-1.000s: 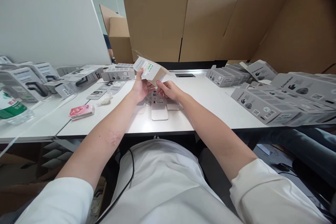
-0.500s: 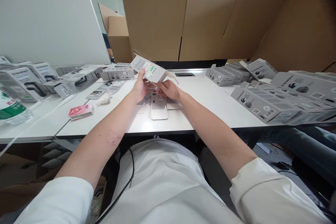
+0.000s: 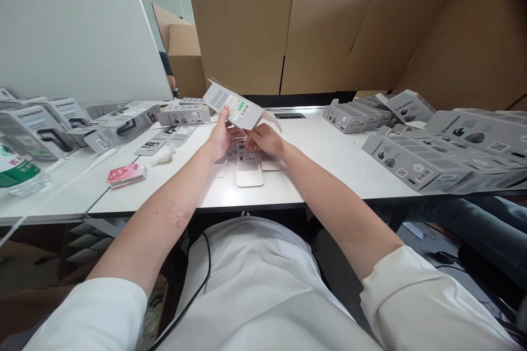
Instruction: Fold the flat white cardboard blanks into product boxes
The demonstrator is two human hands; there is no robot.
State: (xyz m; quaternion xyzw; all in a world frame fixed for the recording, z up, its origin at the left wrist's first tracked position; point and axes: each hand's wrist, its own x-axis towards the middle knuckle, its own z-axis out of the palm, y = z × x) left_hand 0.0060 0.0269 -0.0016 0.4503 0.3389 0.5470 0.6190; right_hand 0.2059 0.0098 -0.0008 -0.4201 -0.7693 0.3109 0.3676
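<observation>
A grey printed carton (image 3: 234, 107) with a green label and open end flaps is held tilted above the table. My left hand (image 3: 222, 134) grips its near left side, thumb on the printed face and fingers underneath. At its lower right end, my right hand (image 3: 264, 139) is closed on the carton near a raised flap. Flattened grey cartons (image 3: 250, 174) lie on the white table beneath both hands, partly hidden by them.
Grey product boxes (image 3: 415, 162) are stacked at the right, with more boxes (image 3: 35, 126) at the left. A pink tissue pack (image 3: 127, 174), crumpled plastic (image 3: 163, 154) and a bottle (image 3: 18, 173) lie at left. Large cardboard (image 3: 242, 27) stands behind the table (image 3: 329, 170).
The carton has shifted very slightly to the left in view, its right flap standing a little further out. Both hands keep their hold.
</observation>
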